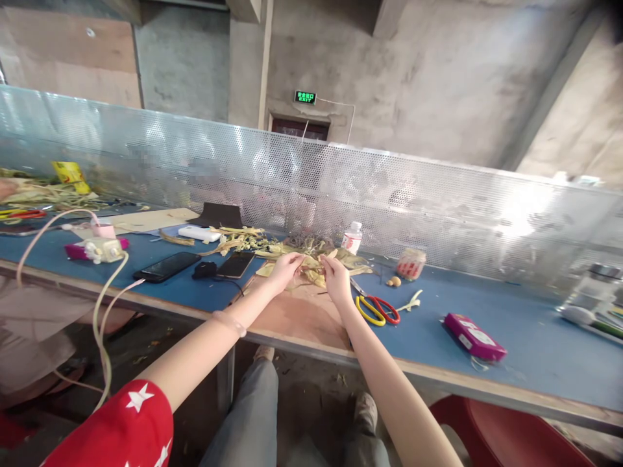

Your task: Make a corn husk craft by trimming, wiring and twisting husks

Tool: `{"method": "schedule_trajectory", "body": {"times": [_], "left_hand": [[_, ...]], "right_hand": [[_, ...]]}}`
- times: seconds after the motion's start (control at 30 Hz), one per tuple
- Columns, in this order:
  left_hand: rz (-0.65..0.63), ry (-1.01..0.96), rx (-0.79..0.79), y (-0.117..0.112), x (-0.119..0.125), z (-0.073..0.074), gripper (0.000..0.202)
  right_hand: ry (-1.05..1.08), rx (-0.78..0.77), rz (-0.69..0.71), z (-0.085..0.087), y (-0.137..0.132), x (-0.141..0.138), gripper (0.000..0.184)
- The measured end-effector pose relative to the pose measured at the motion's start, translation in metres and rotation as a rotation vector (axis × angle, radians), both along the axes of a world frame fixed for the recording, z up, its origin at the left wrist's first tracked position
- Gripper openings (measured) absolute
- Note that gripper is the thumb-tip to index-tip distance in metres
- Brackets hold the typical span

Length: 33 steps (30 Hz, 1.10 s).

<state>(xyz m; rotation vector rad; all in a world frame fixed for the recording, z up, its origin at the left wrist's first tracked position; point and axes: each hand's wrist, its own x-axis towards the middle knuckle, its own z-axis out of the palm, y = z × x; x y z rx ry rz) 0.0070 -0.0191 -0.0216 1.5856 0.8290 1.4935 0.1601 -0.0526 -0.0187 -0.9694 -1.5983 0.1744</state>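
My left hand (287, 271) is closed in a pinch above the brown board, its fingertips on what looks like a thin, dry husk strip. Facing it, my right hand (335, 277) also pinches, with a pale bit of the same material at its fingertips. The exact shape of the strip between them is too small to make out. Behind and below the fingers lies a loose heap of yellowish dried husks (359, 264). Scissors (377, 310) with one yellow and one red handle rest just right of my right hand.
A brown board (296, 318) lies on the blue table (525, 311). Phones (168, 266), a charging cable and a power strip (100, 249) sit left. A white bottle (351, 239), a jar (411, 263) and a purple box (474, 337) stand right. Perforated metal (452, 207) screens the back.
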Motion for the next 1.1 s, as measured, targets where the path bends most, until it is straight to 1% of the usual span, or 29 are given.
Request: {"method": "schedule_trajectory", "body": {"times": [0.17, 0.27, 0.43, 0.63, 0.77, 0.87, 0.97, 1.1], "left_hand": [[0.108, 0.063, 0.054, -0.001, -0.001, 0.002, 0.02], [0.142, 0.112, 0.088, -0.004, 0.0, 0.003, 0.018], [0.225, 0.186, 0.104, -0.008, 0.0, 0.004, 0.022], [0.31, 0.267, 0.131, -0.006, -0.001, 0.003, 0.02], [0.37, 0.291, 0.117, -0.003, -0.002, 0.002, 0.019], [0.415, 0.303, 0.104, -0.001, -0.004, 0.003, 0.018], [0.458, 0.323, 0.09, 0.001, -0.006, 0.004, 0.018], [0.512, 0.38, 0.072, 0.004, -0.011, 0.005, 0.02]], "right_hand": [[-0.085, 0.129, -0.011, -0.004, 0.004, 0.0, 0.033], [-0.093, 0.15, -0.031, -0.003, 0.003, 0.001, 0.035], [-0.07, 0.102, -0.064, -0.001, 0.0, 0.001, 0.034], [0.013, 0.016, -0.01, -0.003, 0.003, 0.002, 0.039], [-0.025, -0.052, 0.03, -0.002, 0.003, 0.002, 0.047], [-0.079, -0.068, 0.05, -0.001, 0.002, 0.001, 0.053], [-0.115, -0.078, 0.097, -0.001, 0.002, 0.0, 0.059], [-0.17, -0.118, 0.215, -0.004, 0.003, 0.0, 0.07]]}}
